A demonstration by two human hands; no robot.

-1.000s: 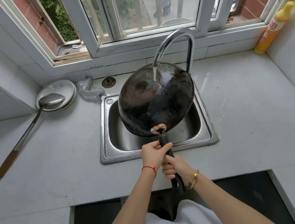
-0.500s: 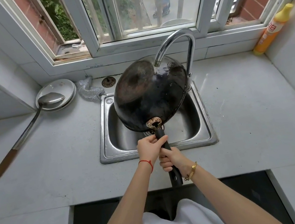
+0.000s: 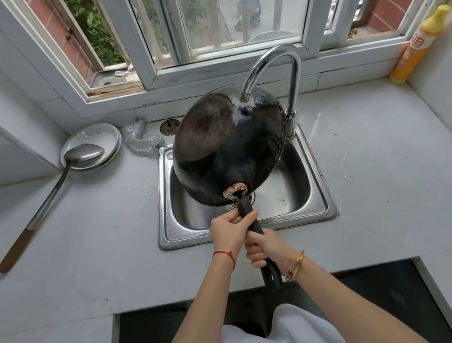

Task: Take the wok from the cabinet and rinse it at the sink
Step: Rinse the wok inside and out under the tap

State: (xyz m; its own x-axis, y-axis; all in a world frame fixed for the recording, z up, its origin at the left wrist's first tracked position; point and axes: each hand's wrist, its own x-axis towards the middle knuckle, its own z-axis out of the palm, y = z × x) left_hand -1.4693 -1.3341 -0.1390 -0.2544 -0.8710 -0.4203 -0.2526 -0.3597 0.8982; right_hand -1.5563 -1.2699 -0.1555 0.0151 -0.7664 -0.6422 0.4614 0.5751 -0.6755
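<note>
Two hands grip the black handle [image 3: 252, 220] of the wok [image 3: 227, 150]: the left hand [image 3: 230, 232] curls its fingers round it near the pan, the right hand [image 3: 263, 250] lower down. The wok hangs tilted, blackened underside up, over the steel sink [image 3: 315, 186], beneath the chrome faucet [image 3: 288, 71]. A yellow-capped orange bottle [image 3: 419, 44] stands far right by the window; its label's red characters are not clearly legible.

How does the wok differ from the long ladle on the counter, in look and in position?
The wok is black, the ladle shiny steel. Both hands, left and right, hold the wok tilted over the sink; the ladle lies untouched, its bowl on a plate. The wok's handle is black, the ladle's brown.
</note>
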